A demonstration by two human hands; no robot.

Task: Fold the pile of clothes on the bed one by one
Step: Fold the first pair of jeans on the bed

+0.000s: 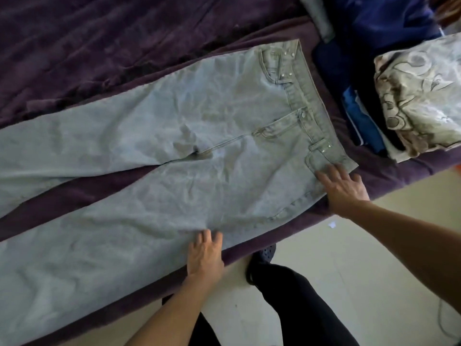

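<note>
Light-blue jeans [174, 136] lie front-up and flat across a purple blanket [99, 46] on the bed. The waistband [309, 101] is to the right and both legs run off the left edge of the view, w/ a strip of blanket showing between them.

The person's right hand [343, 188] rests palm-down on the near hip corner of the jeans, just below the front pocket [315, 162]. Its fingers [324, 174] are spread wide and straight and hold nothing. The left hand [205, 258] sits at the near edge of the closer leg, approx. at thigh level. Its fingers [207, 236] are close together w/ tips on the denim. The thumb is hidden, so a pinch on the edge can't be confirmed.

The fly button [303, 114] is done up.

To the right of the waistband, apart from the jeans, is a stack of folded clothes. A cream patterned fabric [421, 96] is on top, w/ a bright-blue garment [361, 121] and dark items under it. More navy cloth [389, 21] lies behind.

The person stands at the bedside in black trousers [299, 308] and a dark perforated shoe [264, 253], on a pale tiled floor [361, 258].
</note>
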